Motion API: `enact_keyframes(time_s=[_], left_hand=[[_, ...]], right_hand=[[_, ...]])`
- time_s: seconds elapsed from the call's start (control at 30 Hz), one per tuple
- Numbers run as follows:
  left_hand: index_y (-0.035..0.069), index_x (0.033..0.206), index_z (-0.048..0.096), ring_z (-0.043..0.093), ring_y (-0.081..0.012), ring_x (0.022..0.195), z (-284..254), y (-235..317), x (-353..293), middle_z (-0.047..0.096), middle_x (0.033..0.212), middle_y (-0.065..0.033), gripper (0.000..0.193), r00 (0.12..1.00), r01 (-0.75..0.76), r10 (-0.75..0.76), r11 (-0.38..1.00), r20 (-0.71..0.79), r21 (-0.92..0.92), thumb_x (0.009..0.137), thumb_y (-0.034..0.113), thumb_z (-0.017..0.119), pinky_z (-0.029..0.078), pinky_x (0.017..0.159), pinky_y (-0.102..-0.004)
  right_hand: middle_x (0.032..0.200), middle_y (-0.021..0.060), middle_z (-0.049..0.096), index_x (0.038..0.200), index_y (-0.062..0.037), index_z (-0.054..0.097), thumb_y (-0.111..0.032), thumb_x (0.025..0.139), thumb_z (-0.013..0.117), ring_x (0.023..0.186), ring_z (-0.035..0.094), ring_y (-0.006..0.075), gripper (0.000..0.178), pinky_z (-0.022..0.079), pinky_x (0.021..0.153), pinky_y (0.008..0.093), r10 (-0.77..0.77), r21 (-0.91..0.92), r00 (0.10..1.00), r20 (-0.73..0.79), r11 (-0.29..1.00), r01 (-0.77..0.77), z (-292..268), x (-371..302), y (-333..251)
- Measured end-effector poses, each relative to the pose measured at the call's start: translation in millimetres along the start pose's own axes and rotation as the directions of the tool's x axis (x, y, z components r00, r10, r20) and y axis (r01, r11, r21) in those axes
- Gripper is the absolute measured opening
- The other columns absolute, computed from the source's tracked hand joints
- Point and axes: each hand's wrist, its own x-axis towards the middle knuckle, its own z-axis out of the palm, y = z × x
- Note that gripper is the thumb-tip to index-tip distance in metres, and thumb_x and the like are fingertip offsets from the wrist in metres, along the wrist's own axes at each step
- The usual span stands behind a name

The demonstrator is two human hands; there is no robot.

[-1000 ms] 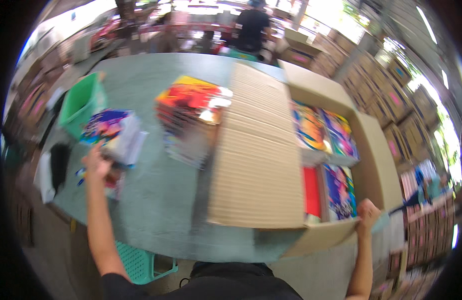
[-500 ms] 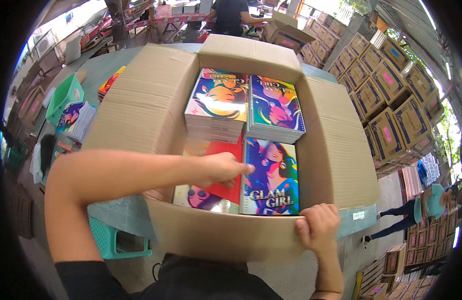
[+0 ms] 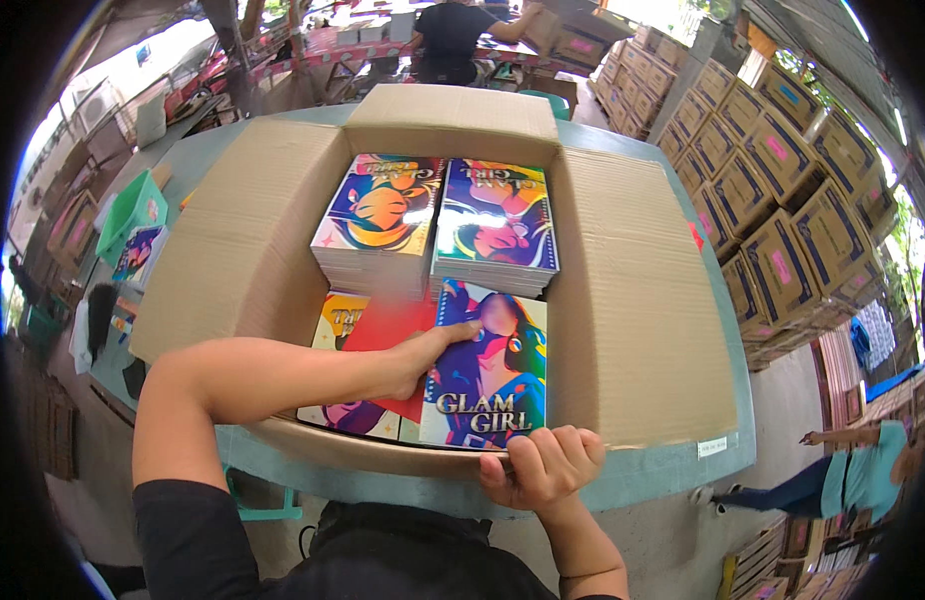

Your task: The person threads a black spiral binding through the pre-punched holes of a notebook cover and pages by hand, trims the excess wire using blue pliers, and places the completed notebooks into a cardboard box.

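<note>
An open cardboard carton (image 3: pixel 623 330) holds stacks of glossy spiral notebooks with colourful illustrated covers. The far-left notebook stack (image 3: pixel 378 205) and far-right notebook stack (image 3: pixel 496 215) rise higher than the near-left one. My left hand (image 3: pixel 433 355) reaches across the carton to the near-right notebook (image 3: pixel 493 375). One digit lies on its cover at the left edge; the other fingers are mostly hidden. Under my left wrist, a red sheet (image 3: pixel 388 330) partly covers the near-left notebooks (image 3: pixel 343 312). My right hand (image 3: pixel 548 465) is closed over the carton's near rim, by the near-right notebook's lower corner.
The carton stands on a greenish table (image 3: pixel 673 445). A green basket (image 3: pixel 133 215) and more notebooks (image 3: pixel 138 252) are at the left. A green stool (image 3: pixel 263 500) stands below. Stacked cartons (image 3: pixel 773 190) fill the right side; one person (image 3: pixel 868 470) is near them, another (image 3: pixel 451 40) beyond the table.
My left hand has gone from pointing above the near-right notebook to touching its left edge. The carton appears farther left in view, with my right hand still on its rim.
</note>
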Motion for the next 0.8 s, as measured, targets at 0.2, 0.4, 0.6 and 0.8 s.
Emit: enact_keyframes(time_s=[0.2,0.4,0.6,0.8], left_hand=[[0.009,0.112,0.055,0.065,-0.0177,0.086,7.4,2.9,-31.2,0.065,0.099,-0.0068,0.043,0.988,0.093,-0.118,0.971,0.103,0.222,0.077,0.026,0.073,0.053,0.078,-0.0385],[0.004,0.113,0.053,0.064,-0.0189,0.089,3.2,17.1,-62.8,0.065,0.102,-0.009,0.044,0.979,-0.182,0.132,0.912,0.155,0.369,0.076,0.014,0.073,0.053,0.08,-0.0355],[0.0,0.122,0.045,0.062,-0.0187,0.094,-33.9,56.0,-144.1,0.063,0.107,-0.0113,0.061,0.883,-0.468,0.435,0.776,0.179,0.423,0.071,0.006,0.078,0.048,0.088,-0.0334],[0.001,0.119,0.04,0.062,-0.0359,0.09,-104.4,72.1,-269.7,0.062,0.097,-0.0168,0.069,0.502,-0.487,0.662,-0.314,0.556,0.815,0.063,0.018,0.077,0.051,0.076,-0.0428]], right_hand=[[0.052,-0.0014,0.038,0.057,-0.0153,0.043,-0.04,0.084,0.053,0.047,0.038,0.0155,0.038,0.027,0.055,0.0299,0.001,-0.006,1.0,-0.014,1.0,-0.001,3.9,-3.6,1.6],[0.052,0.0006,0.042,0.058,-0.0129,0.048,-0.04,0.088,0.047,0.048,0.04,0.0183,0.041,0.029,0.057,0.0317,0.038,0.058,0.999,0.015,0.998,-0.038,-2.7,1.0,-3.5],[0.067,0.0052,0.057,0.072,-0.0074,0.06,-0.034,0.086,0.054,0.063,0.053,0.0224,0.031,0.036,0.068,0.0353,0.294,0.169,0.95,0.106,0.936,-0.309,-13.6,6.5,-21.9],[0.146,0.0152,0.03,0.142,-0.0012,0.024,-0.027,0.078,0.07,0.135,0.028,0.0274,0.083,0.021,0.11,0.0407,0.326,0.113,0.904,-0.277,0.945,-0.306,-7.6,89.7,-92.5]])
